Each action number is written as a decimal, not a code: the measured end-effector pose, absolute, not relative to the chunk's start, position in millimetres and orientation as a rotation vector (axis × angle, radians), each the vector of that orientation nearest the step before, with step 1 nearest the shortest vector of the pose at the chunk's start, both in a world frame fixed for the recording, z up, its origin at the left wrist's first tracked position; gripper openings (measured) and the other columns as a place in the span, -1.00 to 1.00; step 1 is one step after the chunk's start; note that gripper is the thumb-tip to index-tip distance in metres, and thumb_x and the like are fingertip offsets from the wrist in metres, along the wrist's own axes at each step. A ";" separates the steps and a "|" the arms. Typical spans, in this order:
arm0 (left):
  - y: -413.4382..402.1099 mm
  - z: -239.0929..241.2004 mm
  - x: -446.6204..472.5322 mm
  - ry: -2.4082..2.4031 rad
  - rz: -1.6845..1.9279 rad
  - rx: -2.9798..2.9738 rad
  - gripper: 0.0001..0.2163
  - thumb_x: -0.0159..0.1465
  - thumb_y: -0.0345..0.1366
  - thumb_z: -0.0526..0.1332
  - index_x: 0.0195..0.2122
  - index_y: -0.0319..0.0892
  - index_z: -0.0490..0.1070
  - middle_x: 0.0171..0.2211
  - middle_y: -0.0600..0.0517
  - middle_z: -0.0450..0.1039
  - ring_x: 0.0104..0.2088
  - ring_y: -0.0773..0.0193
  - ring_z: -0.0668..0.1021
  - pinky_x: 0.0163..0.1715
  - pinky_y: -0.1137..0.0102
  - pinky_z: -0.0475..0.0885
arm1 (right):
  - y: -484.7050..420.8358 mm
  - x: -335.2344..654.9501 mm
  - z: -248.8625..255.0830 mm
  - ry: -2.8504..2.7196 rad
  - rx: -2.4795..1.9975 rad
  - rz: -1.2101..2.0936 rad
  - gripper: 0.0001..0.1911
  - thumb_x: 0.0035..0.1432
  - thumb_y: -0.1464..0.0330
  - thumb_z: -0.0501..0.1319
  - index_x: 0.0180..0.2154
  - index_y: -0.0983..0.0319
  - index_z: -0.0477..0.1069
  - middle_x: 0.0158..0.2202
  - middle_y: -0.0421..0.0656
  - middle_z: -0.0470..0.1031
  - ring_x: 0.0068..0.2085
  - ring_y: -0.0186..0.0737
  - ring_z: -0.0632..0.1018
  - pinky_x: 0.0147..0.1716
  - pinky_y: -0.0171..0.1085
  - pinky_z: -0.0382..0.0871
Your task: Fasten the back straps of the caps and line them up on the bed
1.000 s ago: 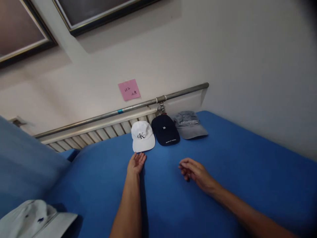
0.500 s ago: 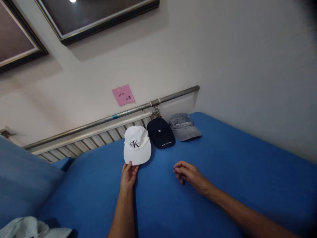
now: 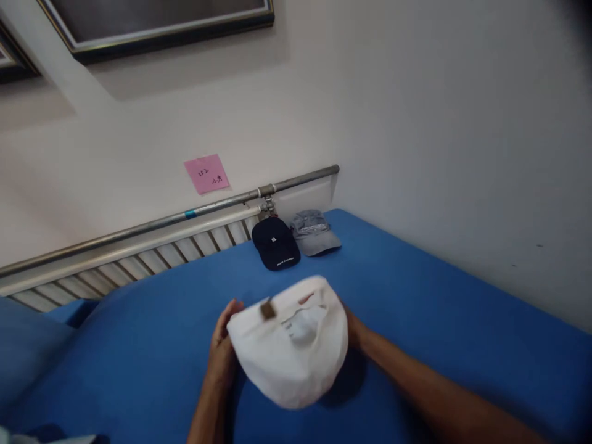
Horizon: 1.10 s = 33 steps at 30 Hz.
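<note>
A white baseball cap [image 3: 287, 357] is held up over the blue bed sheet, its back turned towards me. I see its rear opening, a brown buckle on the strap and part of the inside; its front is turned away. My left hand [image 3: 224, 342] is at the cap's left edge, its fingers partly behind the fabric. On the right side, my right hand [image 3: 351, 324] grips the cap, its fingers hidden behind it. Farther back, a black cap [image 3: 277, 243] lies beside a grey cap [image 3: 316, 232] on the bed.
Blue sheet [image 3: 176, 345] covers the bed. Behind it are a white radiator [image 3: 152, 262] and a metal pipe [image 3: 222, 203]. A pink note [image 3: 206, 174] and framed pictures [image 3: 161, 46] are on the wall. Another light cap [image 3: 69, 439] shows at the lower left edge.
The white cap has left its place beside the black cap and come nearer, turned so its back shows. My right hand has moved onto it. The view has shifted right.
</note>
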<state>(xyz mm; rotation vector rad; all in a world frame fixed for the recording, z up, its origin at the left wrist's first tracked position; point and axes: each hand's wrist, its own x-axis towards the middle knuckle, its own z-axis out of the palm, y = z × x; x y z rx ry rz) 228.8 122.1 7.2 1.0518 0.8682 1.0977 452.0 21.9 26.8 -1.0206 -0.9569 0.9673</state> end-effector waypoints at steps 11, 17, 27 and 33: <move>108.3 51.6 199.1 0.330 1.118 1.804 -0.70 0.14 -0.04 0.25 -0.22 -0.10 0.57 -0.23 -0.01 0.56 -0.07 0.11 0.51 0.26 0.14 -0.01 | 40.2 459.9 8.3 -1.190 -1.075 0.766 -0.89 -0.10 0.34 0.32 -0.46 0.20 0.44 -0.14 -0.10 0.50 -0.02 -0.08 0.49 0.02 -0.10 0.31; 96.7 61.0 197.6 0.651 0.774 1.867 -0.87 0.14 -0.22 0.31 -0.36 -0.14 0.55 -0.38 0.03 0.48 -0.38 0.31 0.46 -0.41 0.48 0.32 | 54.4 461.4 6.5 -1.122 -1.161 0.773 -0.78 -0.06 0.38 0.25 -0.28 0.21 0.46 -0.01 -0.09 0.45 -0.07 -0.16 0.50 -0.03 -0.12 0.35; 81.0 60.9 220.5 0.859 0.707 1.728 -0.81 0.16 -0.16 0.27 -0.37 -0.19 0.47 -0.54 0.12 0.37 -0.52 0.42 0.33 -0.53 0.53 0.22 | -25.6 411.1 81.2 -1.711 -0.910 -0.167 -0.72 0.11 0.59 0.15 -0.15 0.20 0.37 -0.29 -0.15 0.50 -0.26 -0.28 0.52 -0.23 -0.27 0.44; 73.1 55.8 229.3 0.753 0.631 1.781 -0.81 0.19 -0.17 0.25 -0.28 -0.16 0.53 -0.38 0.04 0.51 -0.37 0.31 0.46 -0.36 0.47 0.33 | -12.5 400.5 55.6 -1.684 -1.255 0.115 -0.91 0.10 0.47 0.21 -0.30 0.22 0.36 -0.37 -0.18 0.45 -0.32 -0.29 0.48 -0.30 -0.31 0.40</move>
